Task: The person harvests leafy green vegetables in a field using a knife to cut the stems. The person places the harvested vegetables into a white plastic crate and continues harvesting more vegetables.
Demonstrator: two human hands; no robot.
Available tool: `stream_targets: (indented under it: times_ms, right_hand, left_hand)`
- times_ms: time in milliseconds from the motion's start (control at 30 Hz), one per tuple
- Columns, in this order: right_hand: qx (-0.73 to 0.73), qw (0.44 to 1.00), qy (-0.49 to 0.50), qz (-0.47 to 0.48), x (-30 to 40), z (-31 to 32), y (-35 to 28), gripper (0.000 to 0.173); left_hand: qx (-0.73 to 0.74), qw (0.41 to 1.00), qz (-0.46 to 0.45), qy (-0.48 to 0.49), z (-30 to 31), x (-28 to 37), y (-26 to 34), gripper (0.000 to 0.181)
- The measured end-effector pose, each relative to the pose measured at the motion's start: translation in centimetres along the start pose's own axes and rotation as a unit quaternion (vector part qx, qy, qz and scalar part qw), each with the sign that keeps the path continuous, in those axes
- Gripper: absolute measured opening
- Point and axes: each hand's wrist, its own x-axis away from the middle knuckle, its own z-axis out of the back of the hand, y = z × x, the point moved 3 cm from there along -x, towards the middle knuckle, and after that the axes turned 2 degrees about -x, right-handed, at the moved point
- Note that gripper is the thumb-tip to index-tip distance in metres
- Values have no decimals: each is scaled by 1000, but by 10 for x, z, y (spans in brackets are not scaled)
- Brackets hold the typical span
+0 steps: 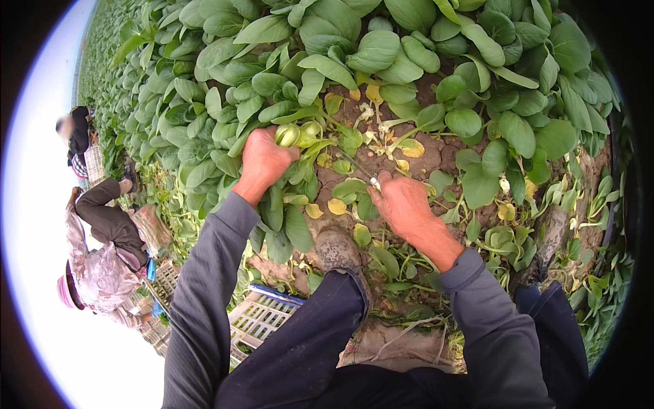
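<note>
My left hand [266,159] is closed around a leafy green plant that looks like bok choy [287,135], its pale green base turned toward the middle of the view. In my right hand [409,207] is a small knife, its thin blade [357,166] pointing up and left toward the leaves beside that base. Much of the handle is hidden by my fingers. Between and beyond my hands, pale cut stumps [375,134] and yellow leaves [412,148] lie on brown soil [434,153].
Dense standing greens [327,30] fill the far side. A pale plastic crate [260,319] stands by my leg, left of my muddy boot [338,248]. Two other people, one seated in a pink hat [70,292], are at the left with more crates [166,281].
</note>
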Motion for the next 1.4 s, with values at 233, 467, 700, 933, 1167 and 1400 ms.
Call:
stream_targets:
  times_ms: [233,467,700,933,1167,1400]
  right_hand:
    - [-23,997,34,-72,39,39,15,30]
    - [-16,999,24,-24,-6,21,-8,32]
    - [-17,999,30,-30,-17,-10,-19,32]
    - [-54,997,14,-56,-19,-25,-14,34]
    - [-9,999,5,-36,4,-18,-9,32]
    - [-400,892,89,-189,50,52,-6,46]
  left_hand:
    - [216,976,-30,-25,42,88,56,24]
    - [-37,965,-259,-25,0,124,69,42]
    - [-355,867,-348,50,-15,54,60,31]
    - [-325,930,-166,-37,-38,32,20,42]
    - [-127,988,-82,-40,-30,40,19,45]
    - [153,984,-38,-79,6,100,48,49]
